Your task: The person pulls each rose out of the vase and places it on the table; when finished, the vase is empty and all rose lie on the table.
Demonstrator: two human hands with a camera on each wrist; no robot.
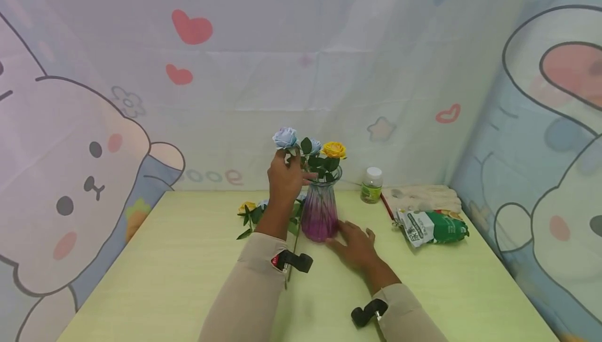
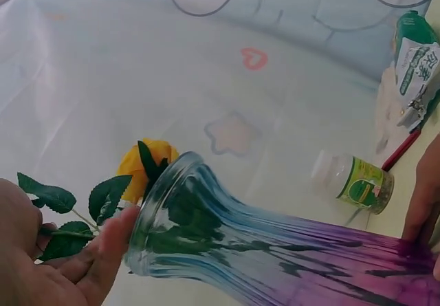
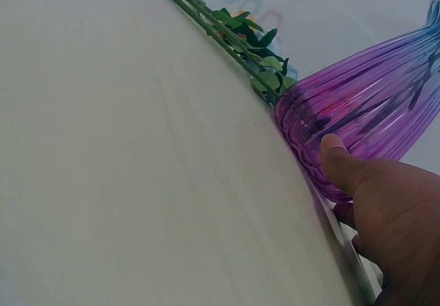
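Note:
In the head view, my left hand pinches a pale blue artificial rose by its stem, just under the bloom, beside the vase's mouth. The left wrist view shows the green stem between thumb and fingers, one finger by the glass rim. The ribbed glass vase, purple below and bluish above, stands upright with a yellow rose and another blue rose in it. My right hand is low at the vase's base, its thumb extended against the purple glass.
More roses lie on the table left of and behind the vase, including a yellow one; their stems point toward me. At the right are a white-lidded jar, a red pen-like stick, pale gloves and a green-and-white packet.

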